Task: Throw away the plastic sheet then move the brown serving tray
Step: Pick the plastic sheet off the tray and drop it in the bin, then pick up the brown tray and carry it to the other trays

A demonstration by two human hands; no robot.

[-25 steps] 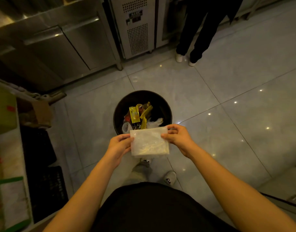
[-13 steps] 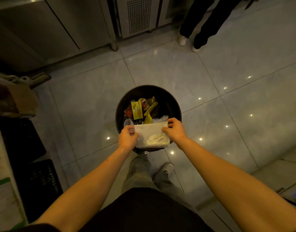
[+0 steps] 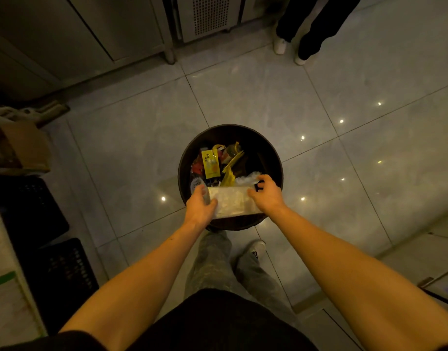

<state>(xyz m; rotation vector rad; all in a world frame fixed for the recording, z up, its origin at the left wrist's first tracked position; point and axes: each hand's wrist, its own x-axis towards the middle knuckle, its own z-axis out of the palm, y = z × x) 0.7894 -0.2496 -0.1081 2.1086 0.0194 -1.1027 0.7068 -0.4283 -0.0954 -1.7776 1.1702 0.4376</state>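
The folded, translucent plastic sheet (image 3: 230, 202) hangs over the near side of a round dark trash bin (image 3: 276, 158) on the tiled floor. My left hand (image 3: 200, 206) grips the sheet's left edge, thumb on top. My right hand (image 3: 267, 197) holds the right edge with curled fingers. Both hands are inside the bin's rim, just above the rubbish. Yellow wrappers, a white mesh piece and crumpled clear plastic fill the bin. No brown serving tray is in view.
Another person's legs (image 3: 306, 21) stand at the back right by steel cabinets (image 3: 91, 29). A cardboard box (image 3: 22, 148) and black crates (image 3: 27, 206) line the left. My own feet (image 3: 254, 249) are right behind the bin.
Both hands have carried the sheet forward and down, from in front of the bin to inside its rim. The view has tilted further down.
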